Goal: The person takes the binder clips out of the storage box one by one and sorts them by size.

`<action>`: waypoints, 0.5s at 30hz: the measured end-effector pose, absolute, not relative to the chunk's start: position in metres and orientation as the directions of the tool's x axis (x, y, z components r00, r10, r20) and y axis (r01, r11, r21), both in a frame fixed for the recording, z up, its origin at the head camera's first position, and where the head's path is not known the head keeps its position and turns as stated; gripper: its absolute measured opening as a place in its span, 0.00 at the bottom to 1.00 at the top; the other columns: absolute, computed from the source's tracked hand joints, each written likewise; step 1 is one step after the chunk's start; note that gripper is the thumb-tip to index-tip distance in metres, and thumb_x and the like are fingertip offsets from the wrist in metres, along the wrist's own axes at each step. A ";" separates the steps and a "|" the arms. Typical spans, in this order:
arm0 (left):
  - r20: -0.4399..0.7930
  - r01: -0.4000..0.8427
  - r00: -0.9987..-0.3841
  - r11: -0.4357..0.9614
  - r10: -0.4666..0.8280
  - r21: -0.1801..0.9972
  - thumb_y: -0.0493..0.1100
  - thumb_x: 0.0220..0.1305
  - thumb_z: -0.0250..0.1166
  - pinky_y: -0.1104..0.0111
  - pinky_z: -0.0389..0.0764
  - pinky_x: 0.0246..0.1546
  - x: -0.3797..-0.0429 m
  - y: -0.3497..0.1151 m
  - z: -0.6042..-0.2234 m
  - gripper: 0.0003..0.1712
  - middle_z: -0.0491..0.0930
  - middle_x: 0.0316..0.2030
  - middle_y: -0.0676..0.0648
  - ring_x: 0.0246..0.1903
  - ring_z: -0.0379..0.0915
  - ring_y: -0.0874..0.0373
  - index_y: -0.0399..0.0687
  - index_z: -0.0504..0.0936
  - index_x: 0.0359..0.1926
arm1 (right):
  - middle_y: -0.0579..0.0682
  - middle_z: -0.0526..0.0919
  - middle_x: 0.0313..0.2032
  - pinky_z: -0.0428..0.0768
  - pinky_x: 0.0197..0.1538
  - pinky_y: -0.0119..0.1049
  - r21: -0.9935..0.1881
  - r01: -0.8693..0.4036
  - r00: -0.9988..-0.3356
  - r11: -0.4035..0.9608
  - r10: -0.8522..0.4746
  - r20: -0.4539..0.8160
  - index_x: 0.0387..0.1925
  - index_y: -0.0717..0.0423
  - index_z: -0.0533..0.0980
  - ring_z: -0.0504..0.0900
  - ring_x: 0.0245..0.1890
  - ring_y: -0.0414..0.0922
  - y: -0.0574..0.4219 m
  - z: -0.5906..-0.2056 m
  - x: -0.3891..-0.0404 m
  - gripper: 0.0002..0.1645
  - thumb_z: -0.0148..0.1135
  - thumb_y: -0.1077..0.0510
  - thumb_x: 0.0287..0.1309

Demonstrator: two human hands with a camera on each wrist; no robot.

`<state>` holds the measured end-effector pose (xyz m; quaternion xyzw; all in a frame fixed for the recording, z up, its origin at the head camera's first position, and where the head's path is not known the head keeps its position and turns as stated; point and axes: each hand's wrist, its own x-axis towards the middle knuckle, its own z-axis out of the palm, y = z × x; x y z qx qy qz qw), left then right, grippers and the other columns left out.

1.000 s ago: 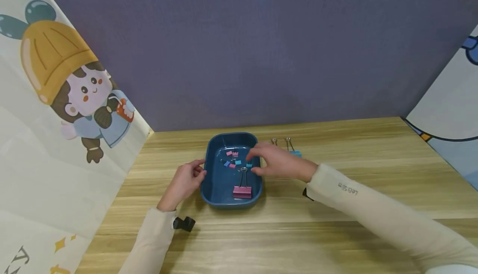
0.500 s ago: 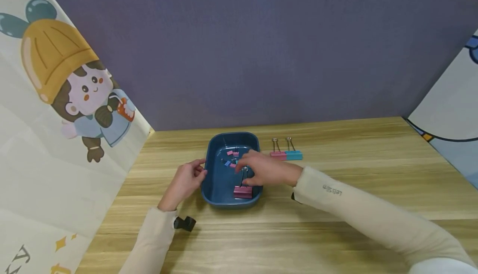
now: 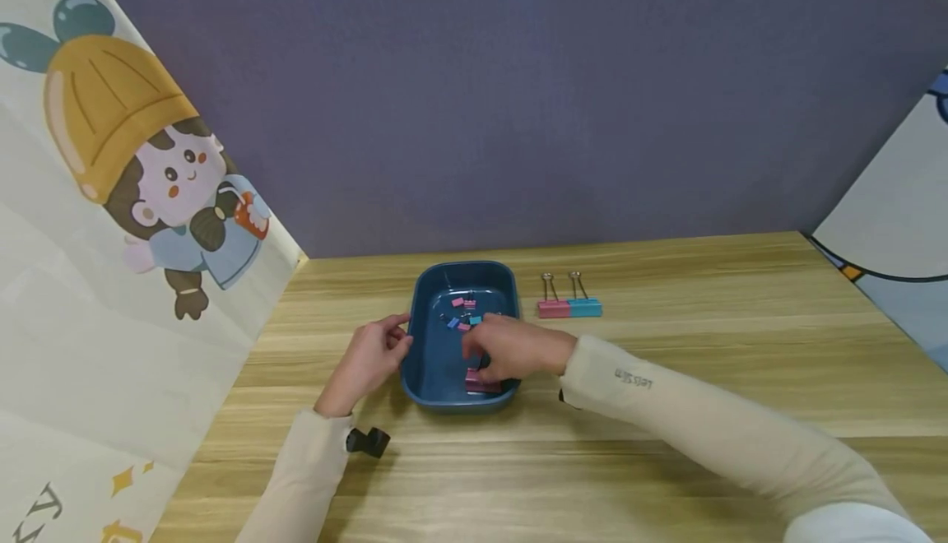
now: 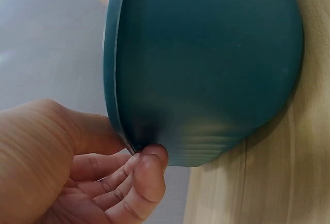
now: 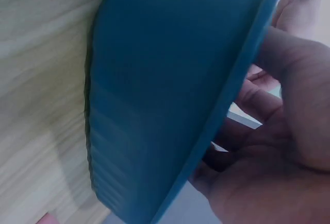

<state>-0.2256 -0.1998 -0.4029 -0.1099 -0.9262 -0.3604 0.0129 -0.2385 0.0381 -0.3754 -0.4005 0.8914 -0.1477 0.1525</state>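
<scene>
A dark blue plastic bin [image 3: 422,399] stands on the wooden table. My left hand [image 3: 370,358] pinches its left rim, thumb and index finger on either side of the wall in the left wrist view. My right hand [image 3: 514,345] reaches over the right rim into the bin, fingers bent down. Its thumb overlaps a large pink binder clip [image 3: 485,385] at the near end, whose wire handles are hidden behind the hand; I cannot tell whether the fingers grip it. Several small binder clips [image 3: 453,323], pink, blue and teal, lie in the bin's middle and far part.
Right of the bin, a large pink binder clip [image 3: 552,309] and a large teal binder clip [image 3: 585,308] stand side by side on the table [image 3: 704,321], handles pointing away. A purple-grey panel [image 3: 518,115] rises along the back edge. A printed sheet [image 3: 74,296] borders the left.
My right hand has moved left and nearer, from the bin's right rim down to the large pink clip inside. The pair of clips on the table is now uncovered. My left hand stays at the rim.
</scene>
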 end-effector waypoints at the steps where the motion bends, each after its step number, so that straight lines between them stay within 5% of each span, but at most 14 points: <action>1: 0.104 0.214 -0.975 0.716 0.195 0.665 0.33 0.61 0.61 0.72 0.78 0.21 -0.226 -0.200 -0.403 0.21 0.77 0.30 0.46 0.25 0.74 0.59 0.30 0.75 0.56 | 0.45 0.80 0.35 0.75 0.42 0.34 -0.377 -0.677 -0.627 0.632 -0.763 -0.155 0.42 0.53 0.81 0.72 0.36 0.41 0.037 -0.377 -0.239 0.15 0.70 0.54 0.51; 15: 0.100 0.208 -0.976 0.704 0.191 0.679 0.33 0.61 0.61 0.71 0.78 0.19 -0.224 -0.200 -0.403 0.21 0.77 0.30 0.45 0.24 0.74 0.59 0.31 0.75 0.56 | 0.39 0.75 0.23 0.74 0.32 0.31 -0.299 -0.704 -0.628 0.644 -0.761 -0.161 0.30 0.52 0.81 0.73 0.25 0.38 0.031 -0.385 -0.237 0.07 0.71 0.59 0.48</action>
